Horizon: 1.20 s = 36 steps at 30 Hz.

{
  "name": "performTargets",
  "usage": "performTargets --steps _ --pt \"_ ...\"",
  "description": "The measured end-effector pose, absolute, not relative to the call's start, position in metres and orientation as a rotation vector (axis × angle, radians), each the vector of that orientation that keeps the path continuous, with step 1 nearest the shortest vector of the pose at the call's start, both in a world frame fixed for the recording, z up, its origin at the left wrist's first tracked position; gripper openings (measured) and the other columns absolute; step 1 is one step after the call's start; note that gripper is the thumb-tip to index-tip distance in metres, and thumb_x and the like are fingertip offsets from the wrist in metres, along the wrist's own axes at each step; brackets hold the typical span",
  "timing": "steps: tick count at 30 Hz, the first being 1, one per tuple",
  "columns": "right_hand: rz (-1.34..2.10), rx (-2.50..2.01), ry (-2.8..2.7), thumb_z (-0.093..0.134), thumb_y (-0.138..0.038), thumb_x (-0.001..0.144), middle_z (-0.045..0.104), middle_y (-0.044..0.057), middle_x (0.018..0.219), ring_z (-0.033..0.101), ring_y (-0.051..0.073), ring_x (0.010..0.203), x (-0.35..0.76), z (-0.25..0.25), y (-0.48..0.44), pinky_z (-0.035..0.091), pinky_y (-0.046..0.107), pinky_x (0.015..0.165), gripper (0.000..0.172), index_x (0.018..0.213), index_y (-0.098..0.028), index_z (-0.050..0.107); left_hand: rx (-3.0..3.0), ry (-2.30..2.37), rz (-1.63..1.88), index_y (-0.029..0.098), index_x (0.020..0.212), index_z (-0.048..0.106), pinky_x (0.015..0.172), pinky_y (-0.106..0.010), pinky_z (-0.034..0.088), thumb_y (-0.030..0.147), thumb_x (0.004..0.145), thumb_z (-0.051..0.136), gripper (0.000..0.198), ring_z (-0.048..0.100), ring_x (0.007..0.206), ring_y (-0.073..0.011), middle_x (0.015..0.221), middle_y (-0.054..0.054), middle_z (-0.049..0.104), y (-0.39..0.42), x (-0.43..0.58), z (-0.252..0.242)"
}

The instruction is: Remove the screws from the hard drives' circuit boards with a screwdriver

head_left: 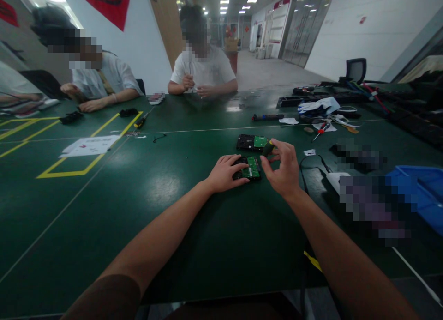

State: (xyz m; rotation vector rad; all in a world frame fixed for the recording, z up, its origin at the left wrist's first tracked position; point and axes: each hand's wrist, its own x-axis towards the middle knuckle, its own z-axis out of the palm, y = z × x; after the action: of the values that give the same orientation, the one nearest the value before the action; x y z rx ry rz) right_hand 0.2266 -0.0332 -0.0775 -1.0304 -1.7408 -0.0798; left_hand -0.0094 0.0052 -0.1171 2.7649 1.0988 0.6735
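A hard drive with its green circuit board up (249, 169) lies on the green table (145, 209) in front of me. My left hand (225, 172) rests on its left side, fingers spread flat over it. My right hand (283, 167) is curled round the dark handle of a screwdriver (267, 147), held upright over the drive's right edge. A second hard drive with a green board (252, 142) lies just beyond, touching neither hand.
Two people sit at the far side, hands on the table. A white paper (90, 145) lies inside yellow floor-tape lines at left. A blue bin (420, 190), cables, a red-handled screwdriver (320, 130) and cloths crowd the right.
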Motion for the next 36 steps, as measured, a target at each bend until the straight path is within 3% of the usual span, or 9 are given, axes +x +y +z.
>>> performTargets --steps 17,23,29,36 --pt "-0.083 -1.045 -1.747 0.064 -0.016 0.087 0.052 0.012 0.136 0.065 0.026 0.103 0.2254 -0.079 -0.0331 0.065 0.043 0.077 0.068 0.149 -0.031 0.039 2.78 1.086 0.68 0.03 0.136 0.064 0.115 -0.056 0.035 0.065 0.088 0.062 0.059 0.044 0.141 -0.0349 0.155 -0.011 0.047 0.0061 -0.0092 -0.1176" --pt "-0.063 -1.044 -1.729 0.065 -0.018 0.087 0.053 0.012 0.135 0.066 0.024 0.095 0.226 -0.0798 -0.0322 0.065 0.043 0.074 0.067 0.147 -0.031 0.04 2.778 1.083 0.678 0.03 0.137 0.063 0.116 -0.056 0.034 0.065 0.088 0.063 0.059 0.044 0.141 -0.035 0.156 -0.01 0.046 0.0048 -0.009 -0.1161" --pt "-0.064 -1.047 -1.734 0.064 -0.017 0.086 0.052 0.013 0.138 0.066 0.026 0.102 0.2253 -0.0802 -0.0324 0.065 0.045 0.079 0.069 0.148 -0.03 0.038 2.779 1.086 0.679 0.03 0.137 0.063 0.116 -0.056 0.035 0.065 0.088 0.062 0.06 0.045 0.141 -0.0351 0.155 -0.011 0.047 0.0047 -0.009 -0.1159" --pt "-0.078 -1.045 -1.718 0.067 -0.019 0.086 0.053 0.012 0.135 0.067 0.023 0.093 0.2265 -0.0817 -0.0312 0.065 0.043 0.073 0.065 0.145 -0.029 0.041 2.787 1.096 0.677 0.031 0.137 0.063 0.116 -0.056 0.034 0.065 0.088 0.063 0.06 0.044 0.141 -0.0347 0.156 -0.01 0.046 0.0064 -0.0089 -0.1179"
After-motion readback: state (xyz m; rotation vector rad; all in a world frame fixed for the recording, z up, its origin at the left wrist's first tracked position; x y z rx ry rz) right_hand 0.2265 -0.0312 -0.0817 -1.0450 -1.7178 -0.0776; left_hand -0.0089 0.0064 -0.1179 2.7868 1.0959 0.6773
